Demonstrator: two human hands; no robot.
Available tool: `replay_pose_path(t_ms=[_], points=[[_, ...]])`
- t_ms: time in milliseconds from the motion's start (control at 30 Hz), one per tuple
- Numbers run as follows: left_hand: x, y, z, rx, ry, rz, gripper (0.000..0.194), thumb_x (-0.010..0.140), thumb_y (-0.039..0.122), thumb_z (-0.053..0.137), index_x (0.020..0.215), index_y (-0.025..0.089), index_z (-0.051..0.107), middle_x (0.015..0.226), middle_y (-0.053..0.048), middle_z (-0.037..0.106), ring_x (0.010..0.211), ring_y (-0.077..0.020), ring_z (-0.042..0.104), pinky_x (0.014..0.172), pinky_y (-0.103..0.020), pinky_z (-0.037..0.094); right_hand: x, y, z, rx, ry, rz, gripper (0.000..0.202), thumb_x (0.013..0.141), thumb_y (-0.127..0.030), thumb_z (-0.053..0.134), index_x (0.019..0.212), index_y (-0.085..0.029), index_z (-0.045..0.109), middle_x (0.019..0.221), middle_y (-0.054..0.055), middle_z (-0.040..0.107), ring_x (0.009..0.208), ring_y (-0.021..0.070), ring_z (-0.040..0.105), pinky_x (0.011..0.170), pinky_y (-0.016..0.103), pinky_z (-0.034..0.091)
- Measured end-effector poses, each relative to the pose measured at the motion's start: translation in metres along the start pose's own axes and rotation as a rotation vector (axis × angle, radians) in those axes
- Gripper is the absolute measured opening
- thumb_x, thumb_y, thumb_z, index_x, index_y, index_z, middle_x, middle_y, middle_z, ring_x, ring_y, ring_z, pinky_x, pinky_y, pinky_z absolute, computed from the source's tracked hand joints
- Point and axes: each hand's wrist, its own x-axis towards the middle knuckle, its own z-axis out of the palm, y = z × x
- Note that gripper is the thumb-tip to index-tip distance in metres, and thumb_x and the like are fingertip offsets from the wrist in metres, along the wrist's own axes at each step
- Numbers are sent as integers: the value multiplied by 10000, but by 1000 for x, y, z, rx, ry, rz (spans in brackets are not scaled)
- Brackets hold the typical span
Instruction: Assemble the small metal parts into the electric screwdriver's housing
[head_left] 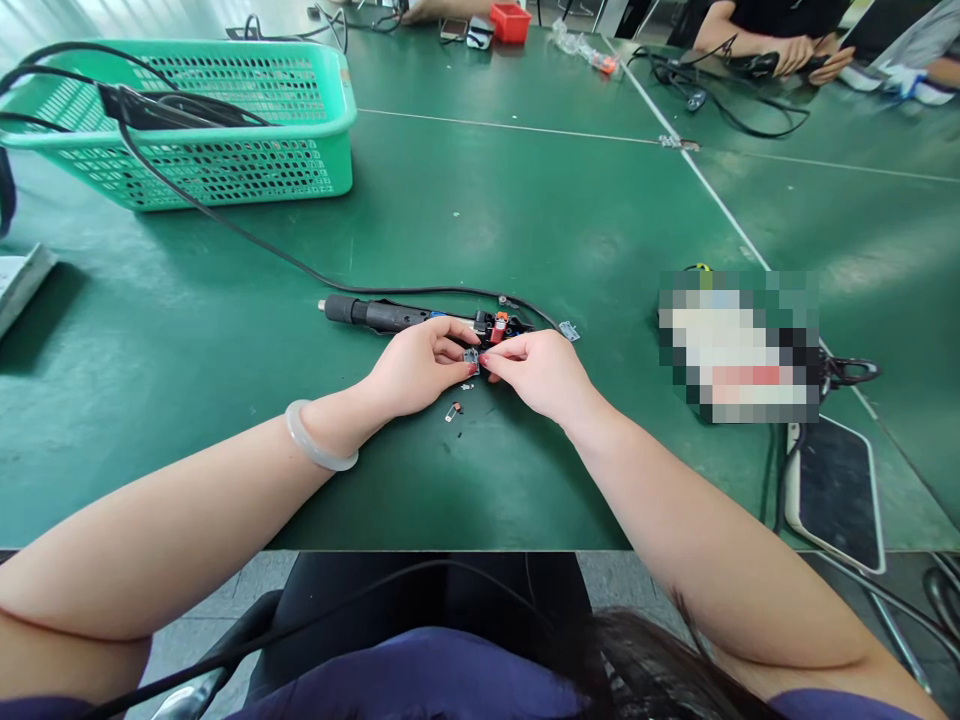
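- Purple cloth top (pixel 427 672), 6 o'clock
- L hand (pixel 415 368) near-closed, pinching sm. grey squarish part (pixel 471 356)
- R hand (pixel 547 372) near-closed beside it, hold unclear
- Blk cylindrical tool (pixel 386 316), 10 o'clock from part

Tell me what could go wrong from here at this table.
The small grey part in the left hand, with the right hand close against it, could slip and be lost.

The tiny loose pieces on the near side of the hands might be brushed away by a wrist.

The smartphone reaches past the near edge of the green table, so a bump from the right forearm could tip it off.
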Motion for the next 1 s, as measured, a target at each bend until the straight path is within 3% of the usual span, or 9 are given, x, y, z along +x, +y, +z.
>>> replay_pose_path(t_ms=[267,667,1000], points=[[1,1,0,6,12,-3,295,720,213,665,1002,171,592,777,-9,684,747,-142,650,718,-273,478,4,3,0,-10,11,-31,164,781,-279,625,720,-200,755,653,-8,695,634,147,613,634,261,424],[18,-2,-10,55,-73,58,266,692,179,669,936,162,564,739,-7,682,637,-109,590,606,-238,426,13,8,2,6,26,-58,165,785,-270,626,717,-182,748,668,6,700,651,144,616,641,254,426],[21,0,-16,57,-112,69,286,683,148,676,946,153,564,746,-9,670,641,-107,594,619,-243,440,14,6,5,-36,59,-96,196,785,-287,614,671,-182,734,636,-1,682,580,122,556,599,253,390]])
